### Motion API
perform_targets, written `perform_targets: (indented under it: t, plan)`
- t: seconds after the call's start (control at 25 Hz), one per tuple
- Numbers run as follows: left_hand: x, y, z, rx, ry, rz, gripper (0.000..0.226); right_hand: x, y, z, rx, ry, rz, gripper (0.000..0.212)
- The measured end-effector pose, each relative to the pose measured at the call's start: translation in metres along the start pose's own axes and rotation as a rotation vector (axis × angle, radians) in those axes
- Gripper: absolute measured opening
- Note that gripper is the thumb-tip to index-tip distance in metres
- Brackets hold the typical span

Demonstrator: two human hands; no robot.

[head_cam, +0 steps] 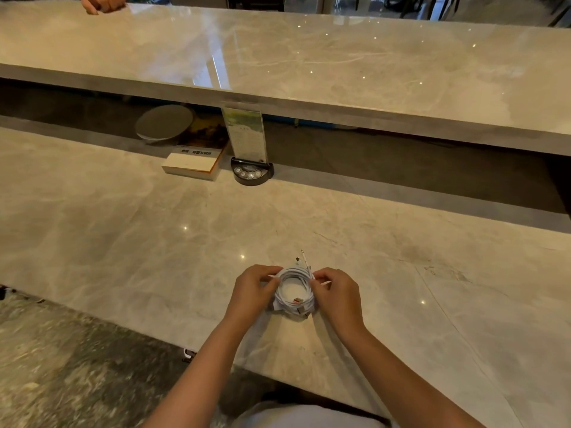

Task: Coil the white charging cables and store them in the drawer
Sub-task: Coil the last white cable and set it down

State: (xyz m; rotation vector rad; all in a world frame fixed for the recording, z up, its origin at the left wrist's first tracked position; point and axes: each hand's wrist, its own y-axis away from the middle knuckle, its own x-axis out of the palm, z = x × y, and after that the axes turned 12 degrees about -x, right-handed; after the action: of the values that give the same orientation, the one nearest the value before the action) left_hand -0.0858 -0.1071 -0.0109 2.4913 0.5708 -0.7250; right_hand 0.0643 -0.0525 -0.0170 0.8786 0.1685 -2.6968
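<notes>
A round coil of white charging cables [293, 278] sits just above the marble counter [154, 242] near its front edge. My left hand [253, 291] grips the coil's left side and my right hand [335, 296] pinches its right side. Two plug ends stick up from the far side of the coil, and an orange-tipped USB plug lies across its near side. No drawer is in view.
A book [193, 160], a round grey dish [165, 122] and a menu stand on a black call-button base [251, 171] stand at the counter's back. A raised marble shelf [340, 63] overhangs them. Another person's hand [103, 3] rests at its far left corner.
</notes>
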Motion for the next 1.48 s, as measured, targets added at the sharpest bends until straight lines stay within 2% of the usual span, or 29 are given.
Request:
perform_targets:
  t: [0.32,0.6,0.68,0.8,0.92,1.0,1.12,1.28,1.48]
  plan:
    - [0.0,0.002,0.003,0.036,0.014,-0.002,0.026,-0.001,0.0,-0.004,-0.056,0.059,0.057,0.01]
    - [-0.01,-0.002,-0.001,0.079,-0.113,0.011,0.03,-0.017,0.001,-0.002,-0.084,0.219,0.216,0.03]
    - [-0.013,0.001,-0.01,0.195,-0.276,-0.045,0.034,-0.027,0.002,0.003,-0.152,0.348,0.246,0.034]
    - [-0.009,0.006,-0.038,0.481,-0.568,-0.13,0.041,-0.052,0.002,0.011,-0.299,0.585,0.219,0.038]
    - [0.009,0.003,-0.074,0.72,-0.687,-0.152,0.04,-0.08,0.003,0.017,-0.304,0.732,0.141,0.039]
    - [0.026,0.003,-0.094,0.815,-0.714,-0.154,0.036,-0.101,0.009,0.015,-0.281,0.793,0.067,0.039]
    - [0.049,0.026,-0.105,0.811,-0.716,-0.108,0.034,-0.128,0.027,0.005,-0.226,0.843,0.02,0.039]
    - [0.093,0.071,-0.083,0.838,-0.703,-0.095,0.037,-0.147,0.08,-0.024,-0.208,0.794,-0.016,0.041]
    - [0.142,0.116,-0.05,0.685,-0.733,-0.058,0.048,-0.161,0.175,-0.077,-0.265,0.765,-0.023,0.04]
